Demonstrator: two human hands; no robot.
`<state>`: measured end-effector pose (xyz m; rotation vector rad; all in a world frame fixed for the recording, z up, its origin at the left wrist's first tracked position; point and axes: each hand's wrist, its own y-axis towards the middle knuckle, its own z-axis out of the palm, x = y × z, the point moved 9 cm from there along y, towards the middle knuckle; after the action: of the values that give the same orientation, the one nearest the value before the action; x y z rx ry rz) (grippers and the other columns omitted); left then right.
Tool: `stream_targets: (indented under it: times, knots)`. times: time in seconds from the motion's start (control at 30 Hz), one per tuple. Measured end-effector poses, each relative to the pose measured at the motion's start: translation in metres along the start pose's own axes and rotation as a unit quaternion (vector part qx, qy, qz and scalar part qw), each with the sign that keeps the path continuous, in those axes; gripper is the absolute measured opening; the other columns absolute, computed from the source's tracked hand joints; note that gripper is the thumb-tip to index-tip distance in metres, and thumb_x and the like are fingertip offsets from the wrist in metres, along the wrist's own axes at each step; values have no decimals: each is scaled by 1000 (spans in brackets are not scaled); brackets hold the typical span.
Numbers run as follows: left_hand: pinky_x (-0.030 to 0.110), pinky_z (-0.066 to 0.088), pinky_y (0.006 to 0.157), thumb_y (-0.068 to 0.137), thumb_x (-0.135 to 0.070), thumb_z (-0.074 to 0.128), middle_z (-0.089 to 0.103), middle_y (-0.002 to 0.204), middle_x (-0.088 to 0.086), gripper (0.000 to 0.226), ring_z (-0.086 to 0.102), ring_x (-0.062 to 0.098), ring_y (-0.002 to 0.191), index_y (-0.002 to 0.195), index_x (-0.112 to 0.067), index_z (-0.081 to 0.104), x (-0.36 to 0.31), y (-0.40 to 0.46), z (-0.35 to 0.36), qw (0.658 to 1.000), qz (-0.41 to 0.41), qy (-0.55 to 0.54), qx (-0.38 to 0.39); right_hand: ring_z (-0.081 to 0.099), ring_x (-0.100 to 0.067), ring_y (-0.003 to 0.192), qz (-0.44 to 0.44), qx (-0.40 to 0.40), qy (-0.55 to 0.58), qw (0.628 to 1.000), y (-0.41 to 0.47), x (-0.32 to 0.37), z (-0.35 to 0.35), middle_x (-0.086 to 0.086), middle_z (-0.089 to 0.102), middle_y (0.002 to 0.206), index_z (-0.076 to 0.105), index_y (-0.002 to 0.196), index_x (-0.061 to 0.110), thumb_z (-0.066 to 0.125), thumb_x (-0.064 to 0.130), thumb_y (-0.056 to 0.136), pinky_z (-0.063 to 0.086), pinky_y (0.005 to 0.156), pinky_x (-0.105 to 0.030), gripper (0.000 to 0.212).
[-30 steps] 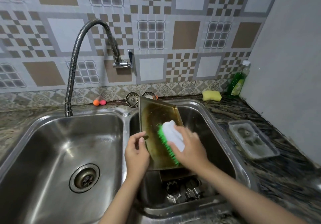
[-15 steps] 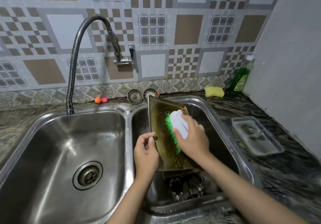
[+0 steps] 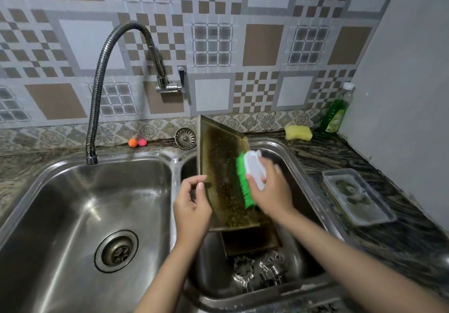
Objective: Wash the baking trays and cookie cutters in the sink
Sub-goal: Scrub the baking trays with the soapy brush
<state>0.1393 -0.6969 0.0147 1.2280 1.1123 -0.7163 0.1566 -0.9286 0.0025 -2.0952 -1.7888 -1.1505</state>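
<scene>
Below the two hands, at the bottom of the right basin (image 3: pixel 301 164), a second baking tray (image 3: pixel 250 243) lay mostly hidden under the one being scrubbed, only its dark near end showing. Nearer than that, metal cookie cutters (image 3: pixel 261 269) sat in a dim cluster, their shapes hard to make out. Both forearms were cut off by the lower edge of the view.

The left hand (image 3: pixel 193 205) held the tilted baking tray (image 3: pixel 222 174) by its left rim, thumb and fingers pinching the edge; the fingertips behind the rim were out of sight. Tray stood propped in the basin, far corner raised above the sink's back edge, its inside brown, stained and speckled. The right hand (image 3: pixel 272 191) gripped a white-backed scrub brush (image 3: pixel 247 179), green bristles pressed against the tray's right side. Right of that hand, a clear container (image 3: pixel 357 196) on the counter held murky contents I could not identify.
</scene>
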Motion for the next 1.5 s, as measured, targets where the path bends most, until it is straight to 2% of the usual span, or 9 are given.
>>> stream_targets:
  times: [0.1, 0.23, 0.37, 0.57, 0.77, 0.97, 1.1, 1.27, 1.5]
  knots:
    - [18, 35, 48, 87, -21, 46, 65, 87, -15, 19, 49, 12, 56, 92, -25, 63, 6, 17, -8, 999, 14, 37, -11, 56, -22, 99, -27, 36, 41, 998, -45, 6, 19, -4, 54, 115, 43, 134, 23, 61, 41, 85, 50, 78, -37, 55]
    - [9, 39, 57, 88, -13, 48, 66, 85, -6, 17, 55, 4, 66, 92, -18, 64, 0, -2, 5, 1000, 11, 14, 23, 51, -28, 97, 9, -41, -35, 998, 13, -6, 0, -8, 59, 106, 48, 128, 18, 62, 41, 84, 39, 70, -31, 52]
    - [6, 40, 64, 92, -1, 49, 65, 88, -6, 26, 57, -2, 74, 89, -24, 61, 7, -3, 6, 1000, -6, -3, 14, 56, -30, 106, 57, -11, 64, 996, 29, -1, 1, -10, 59, 120, 47, 128, 16, 67, 35, 84, 41, 75, -29, 52]
    - [7, 40, 62, 90, -6, 50, 66, 88, -5, 25, 58, 3, 74, 87, -28, 61, 16, 14, -4, 999, -20, 23, -30, 61, -19, 97, -47, 78, 103, 990, -34, 44, 4, 3, 64, 111, 46, 127, 27, 68, 39, 82, 50, 77, -34, 51]
    - [6, 43, 67, 91, -3, 49, 65, 87, -5, 21, 60, -2, 78, 89, -20, 62, 0, -25, 29, 1000, -15, 16, 8, 61, -26, 93, 41, 40, 87, 995, 45, 16, -20, -1, 62, 103, 47, 127, 23, 65, 37, 86, 37, 63, -27, 47]
    - [8, 43, 69, 91, -4, 49, 65, 83, -6, 22, 60, -1, 78, 87, -23, 61, 13, -33, 39, 997, -56, 46, -20, 64, -29, 90, -135, 160, 101, 973, -13, 49, -3, -6, 69, 102, 46, 126, 28, 65, 40, 81, 48, 70, -34, 51]
    - [14, 40, 59, 91, -10, 51, 66, 86, -10, 19, 52, 7, 63, 87, -24, 62, 5, -62, 58, 996, -49, 71, 5, 61, -26, 82, -31, 105, 93, 990, 57, 20, -12, -5, 66, 98, 46, 125, 25, 65, 39, 84, 44, 64, -31, 47]
    - [14, 45, 68, 86, -16, 49, 67, 85, -12, 15, 62, 2, 78, 87, -23, 62, 14, -58, 41, 994, -66, 81, -41, 63, -31, 83, -135, 189, 116, 966, -19, 46, 6, -6, 68, 95, 44, 126, 29, 65, 40, 80, 46, 66, -33, 52]
    - [16, 41, 59, 86, -20, 48, 66, 84, -12, 16, 56, 6, 68, 87, -27, 62, 0, -62, 45, 993, -48, 109, -25, 62, -30, 88, -35, 113, 145, 982, 36, 11, 2, 0, 61, 93, 48, 123, 23, 68, 38, 80, 46, 66, -31, 49]
